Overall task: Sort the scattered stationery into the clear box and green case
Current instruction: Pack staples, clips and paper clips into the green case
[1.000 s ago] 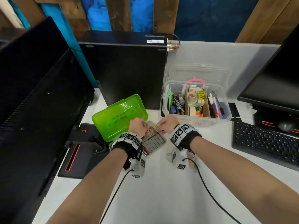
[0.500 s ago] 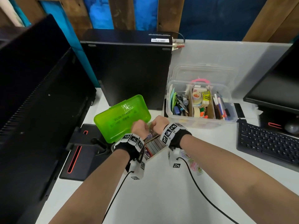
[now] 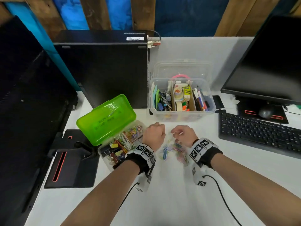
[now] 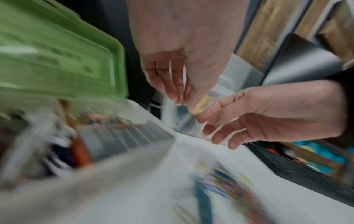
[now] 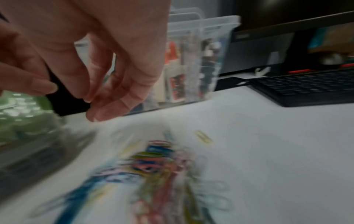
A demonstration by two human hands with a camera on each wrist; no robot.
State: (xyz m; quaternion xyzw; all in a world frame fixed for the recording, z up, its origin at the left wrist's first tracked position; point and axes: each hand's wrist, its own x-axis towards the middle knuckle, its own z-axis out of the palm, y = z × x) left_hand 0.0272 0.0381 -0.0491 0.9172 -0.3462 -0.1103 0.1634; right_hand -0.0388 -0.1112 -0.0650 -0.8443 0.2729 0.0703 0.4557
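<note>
While the translucent green plastic case (image 3: 105,119) stands open at the left of the white bench (image 3: 162,201), its tray already holds many coloured paper clips and small pins. The clear plastic box with cardboard dividers (image 3: 182,115) behind is also well filled with pens, tape and paper. What is left, as far as I can see, is 1 loose heap of coloured paper clips (image 3: 173,149) on the bench, between the 2 wrists. The left hand (image 3: 154,136) pinches a small yellowish piece (image 4: 200,106), maybe a clip. The right hand (image 3: 183,134) has curled fingers (image 5: 107,106) beside it; if its grip holds something, I cannot tell. I judge the sorting mostly done.
</note>
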